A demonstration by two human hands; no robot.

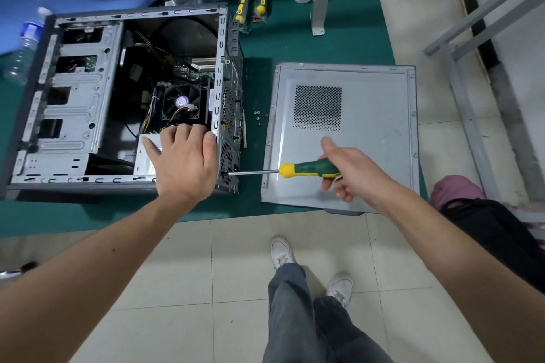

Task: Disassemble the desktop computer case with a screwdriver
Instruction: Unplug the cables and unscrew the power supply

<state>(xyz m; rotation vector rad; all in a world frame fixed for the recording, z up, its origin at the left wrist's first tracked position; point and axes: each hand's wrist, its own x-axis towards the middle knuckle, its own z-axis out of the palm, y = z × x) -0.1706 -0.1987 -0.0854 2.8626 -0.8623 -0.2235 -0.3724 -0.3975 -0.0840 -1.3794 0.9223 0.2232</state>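
Right hand [351, 171] wraps green-yellow screwdriver [306, 168] handle; tip set at rear panel, near lower corner of open computer case [124, 97] on green mat. Left hand [185, 159] spread flat, bracing case rim. Advice: keep shaft square to screw, push inward while turning. Shaft lies horizontal, tip pointing left toward case. Removed side panel [368, 132] rests flat just right.

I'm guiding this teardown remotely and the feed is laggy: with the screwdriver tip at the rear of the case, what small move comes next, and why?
Probably turn the screwdriver to back out the screw at its tip. The right hand grips the handle, the shaft lies level with its tip at the lower rear edge of the computer case, and the left hand braces the case. The side panel is already off, with loose screws beside it.
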